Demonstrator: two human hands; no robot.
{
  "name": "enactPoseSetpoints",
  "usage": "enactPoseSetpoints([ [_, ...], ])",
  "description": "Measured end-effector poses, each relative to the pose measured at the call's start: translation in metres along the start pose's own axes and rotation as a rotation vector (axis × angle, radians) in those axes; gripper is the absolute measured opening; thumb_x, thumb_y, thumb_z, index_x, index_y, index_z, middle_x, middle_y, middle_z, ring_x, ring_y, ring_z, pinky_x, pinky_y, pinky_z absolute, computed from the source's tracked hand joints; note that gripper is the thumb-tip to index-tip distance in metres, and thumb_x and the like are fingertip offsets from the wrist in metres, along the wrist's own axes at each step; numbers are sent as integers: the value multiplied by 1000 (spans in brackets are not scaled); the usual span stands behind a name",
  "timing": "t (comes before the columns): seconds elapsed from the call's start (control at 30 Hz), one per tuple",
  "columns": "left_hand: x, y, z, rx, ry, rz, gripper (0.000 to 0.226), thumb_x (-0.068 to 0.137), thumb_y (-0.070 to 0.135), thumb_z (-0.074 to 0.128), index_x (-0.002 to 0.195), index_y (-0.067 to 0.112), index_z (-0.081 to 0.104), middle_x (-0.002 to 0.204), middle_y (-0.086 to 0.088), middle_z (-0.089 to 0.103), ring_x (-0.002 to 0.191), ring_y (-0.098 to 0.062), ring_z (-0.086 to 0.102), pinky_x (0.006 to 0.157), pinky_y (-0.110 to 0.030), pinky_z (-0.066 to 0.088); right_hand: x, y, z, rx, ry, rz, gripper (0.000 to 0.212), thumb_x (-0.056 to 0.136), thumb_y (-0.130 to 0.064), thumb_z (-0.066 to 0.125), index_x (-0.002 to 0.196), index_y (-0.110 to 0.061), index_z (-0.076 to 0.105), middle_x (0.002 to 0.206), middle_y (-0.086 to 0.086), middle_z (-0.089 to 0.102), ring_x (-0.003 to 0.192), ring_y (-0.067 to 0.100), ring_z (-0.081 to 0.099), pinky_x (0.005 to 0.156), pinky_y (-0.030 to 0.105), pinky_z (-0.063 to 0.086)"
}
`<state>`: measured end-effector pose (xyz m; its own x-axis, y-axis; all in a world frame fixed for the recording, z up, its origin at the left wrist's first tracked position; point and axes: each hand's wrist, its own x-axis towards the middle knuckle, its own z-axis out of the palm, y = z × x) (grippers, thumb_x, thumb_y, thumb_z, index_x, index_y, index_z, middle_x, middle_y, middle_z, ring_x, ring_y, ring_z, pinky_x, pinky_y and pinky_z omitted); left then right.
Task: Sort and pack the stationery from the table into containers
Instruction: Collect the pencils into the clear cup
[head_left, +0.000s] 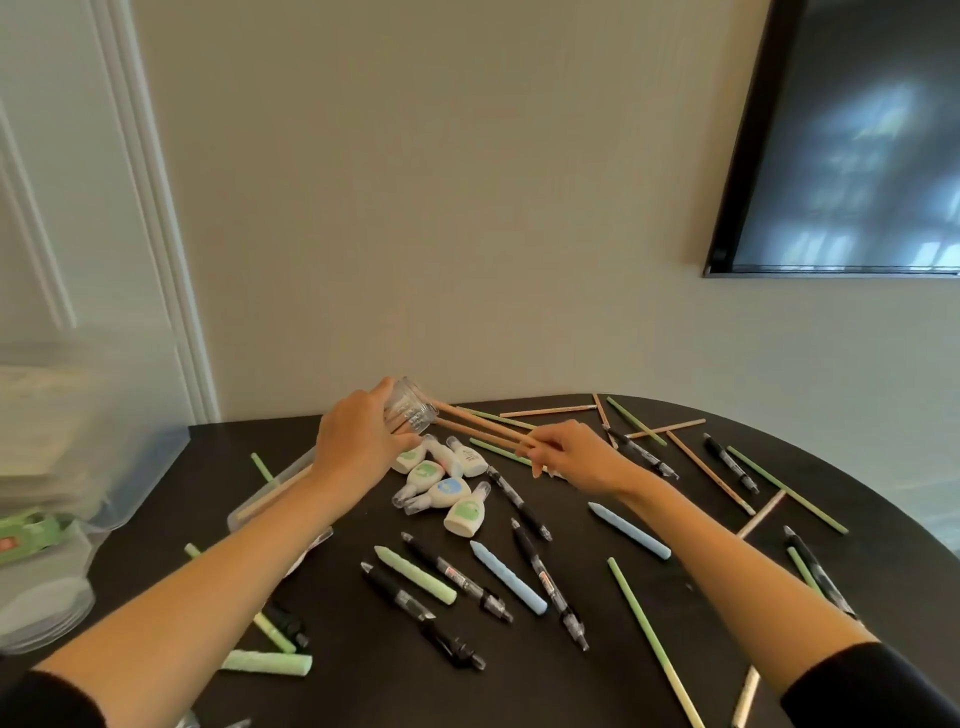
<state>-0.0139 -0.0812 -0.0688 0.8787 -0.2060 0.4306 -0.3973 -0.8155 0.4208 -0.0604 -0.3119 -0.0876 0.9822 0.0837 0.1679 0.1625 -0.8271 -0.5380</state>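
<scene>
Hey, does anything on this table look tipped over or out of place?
The glass jar is tipped sideways: the left hand holds it tilted while the right hand holds wooden pencils at its mouth. Nothing looks broken.

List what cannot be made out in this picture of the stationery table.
Head view, clear glass jar: the left hand gripping it covers its side; whether the tan wooden pencils pinched by the right hand have entered it is unclear.
Head view, clear plastic tray: the left forearm hides its contents.
Head view, stacked clear plastic bins: blurred, cut off by the left edge.
Head view, small white bottles: label print too small.
</scene>
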Motion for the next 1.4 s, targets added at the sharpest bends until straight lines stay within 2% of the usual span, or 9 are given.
enactPoseSetpoints([
  [0.23, -22, -9, -29, -57, 46, -35, 74, 77, 33, 73, 141, 19, 37, 119, -10, 60, 108, -25, 56, 88, -36, 46, -11, -23, -8, 209, 100, 6, 22, 97, -11, 44, 88, -12, 65, 68, -4, 57, 62, 7, 46, 65, 21, 39],
  [0.43, -35, -6, -38, -108, 57, -19, 69, 74, 34, 76, 134, 18, 45, 115, -8, 64, 104, -24, 60, 86, -36, 49, -21, -43, -10, 201, -212, -13, 20, 98, -9, 42, 95, -10, 62, 69, -3, 58, 56, 2, 46, 59, 14, 40],
  [0.63, -48, -7, -47, -93, 41, -8, 76, 77, 32, 74, 141, 18, 37, 121, -10, 59, 109, -25, 57, 92, -37, 47, -32, -52, -23, 111, -398, 21, 24, 99, -8, 38, 98, -12, 62, 68, -4, 56, 57, 2, 46, 61, 14, 40],
  [0.73, -53, -7, -49, -58, 23, 20, 77, 79, 30, 72, 143, 20, 32, 120, -9, 58, 109, -24, 55, 93, -36, 44, -29, -58, -26, -97, -275, -33, 24, 97, -9, 40, 103, -7, 63, 71, -2, 56, 65, 7, 49, 66, 17, 40],
  [0.9, -59, -6, -54, 3, -51, 82, 70, 78, 29, 72, 139, 22, 39, 118, -7, 58, 107, -24, 54, 92, -34, 42, -21, -56, -26, -490, 202, -183, 26, 96, -6, 42, 110, -6, 63, 96, 7, 62, 90, 23, 52, 75, 28, 35],
  [1.1, -65, 3, -50, -61, -193, 88, 75, 73, 27, 77, 139, 21, 41, 126, -5, 57, 114, -22, 54, 97, -37, 43, -24, -56, 1, -580, 509, -479, 33, 67, 15, 69, 91, -8, 70, 75, 8, 65, 65, 30, 55, 54, 36, 45],
  [1.2, -68, 13, -48, -134, -176, 94, 72, 71, 24, 79, 135, 19, 46, 125, -4, 59, 116, -20, 54, 98, -36, 44, -27, -75, 19, -339, 515, -432, 24, 80, 6, 63, 102, -5, 69, 101, 15, 61, 88, 34, 56, 74, 29, 44],
  [1.3, -69, 19, -46, -99, -132, 90, 71, 72, 26, 78, 135, 19, 46, 125, -4, 60, 115, -21, 55, 98, -36, 42, -30, -87, 29, 87, 523, -202, 37, 84, 8, 54, 119, -4, 58, 125, 9, 48, 114, 19, 49, 87, 2, 32],
  [1.4, -71, 19, -43, -4, -108, 77, 74, 74, 30, 76, 139, 22, 40, 126, -4, 58, 116, -22, 52, 100, -38, 40, -37, -96, 31, 552, 525, -15, 49, 81, 15, 43, 120, -14, 50, 138, 3, 40, 131, 13, 34, 104, 18, 31],
])
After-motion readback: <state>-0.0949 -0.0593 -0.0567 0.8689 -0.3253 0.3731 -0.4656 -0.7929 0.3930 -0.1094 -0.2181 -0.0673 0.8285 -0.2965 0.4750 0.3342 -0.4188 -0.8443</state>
